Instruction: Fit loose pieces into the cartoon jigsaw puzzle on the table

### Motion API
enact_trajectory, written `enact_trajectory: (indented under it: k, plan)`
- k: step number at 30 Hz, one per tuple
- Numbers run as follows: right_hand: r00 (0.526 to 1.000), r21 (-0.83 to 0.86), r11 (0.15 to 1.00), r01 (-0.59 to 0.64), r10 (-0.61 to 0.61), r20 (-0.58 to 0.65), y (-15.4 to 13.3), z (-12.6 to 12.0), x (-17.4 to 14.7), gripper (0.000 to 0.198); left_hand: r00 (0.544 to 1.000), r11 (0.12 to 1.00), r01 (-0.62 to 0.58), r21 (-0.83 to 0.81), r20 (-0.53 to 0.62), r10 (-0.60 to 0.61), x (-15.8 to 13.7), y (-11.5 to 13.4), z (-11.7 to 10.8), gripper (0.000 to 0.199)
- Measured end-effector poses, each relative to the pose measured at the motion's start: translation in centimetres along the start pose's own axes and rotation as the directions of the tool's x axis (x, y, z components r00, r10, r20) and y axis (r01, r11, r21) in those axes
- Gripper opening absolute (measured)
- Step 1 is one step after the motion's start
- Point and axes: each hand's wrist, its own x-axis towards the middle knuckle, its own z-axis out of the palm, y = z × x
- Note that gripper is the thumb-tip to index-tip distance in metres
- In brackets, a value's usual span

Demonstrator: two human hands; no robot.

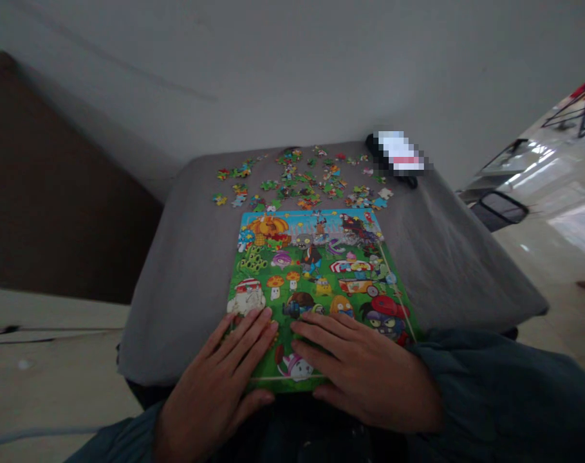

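Note:
A colourful cartoon puzzle board (316, 283) lies flat on a grey cloth-covered surface, its picture full of plants and zombie figures on green. Across its lower left part rests my left hand (224, 373), fingers stretched out and nothing held. My right hand (360, 363) lies over the lower right part, its fingers also extended on the picture. Both thumbs are near the board's front edge. Beyond the far edge, many loose jigsaw pieces (297, 177) are scattered. What lies under my palms is hidden.
A phone with a blurred screen (401, 151) sits at the back right of the grey surface (176, 276). A pale wall rises behind it. Dark brown furniture (65, 193) stands at the left. Tiled floor and a black-framed object (502, 209) show at the right.

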Motion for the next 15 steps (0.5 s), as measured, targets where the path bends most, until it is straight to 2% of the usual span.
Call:
enact_trajectory:
  k: [3, 8, 12, 15]
  plan:
    - [1.0, 0.006, 1.0, 0.009, -0.009, 0.002, 0.1, -0.1, -0.2, 0.051, 1.0, 1.0, 0.022, 0.017, 0.022, -0.022, -0.7, -0.4, -0.2, 0.082]
    - [1.0, -0.019, 1.0, 0.014, -0.013, 0.008, 0.5, -0.7, -0.5, 0.048, 0.998, 0.997, 0.062, 0.051, 0.03, -0.063, -2.0, -0.7, -0.2, 0.081]
    - [1.0, -0.064, 0.998, 0.024, -0.024, -0.01, 1.2, -2.4, -0.7, 0.045, 0.995, 0.995, 0.083, 0.055, 0.042, -0.085, -2.6, -1.6, -0.5, 0.081]
    - [0.999, -0.08, 0.996, 0.04, -0.043, -0.03, 2.4, -4.3, -0.6, 0.043, 0.99, 0.989, 0.14, 0.041, -0.006, -0.14, -2.0, -1.8, -2.0, 0.074]
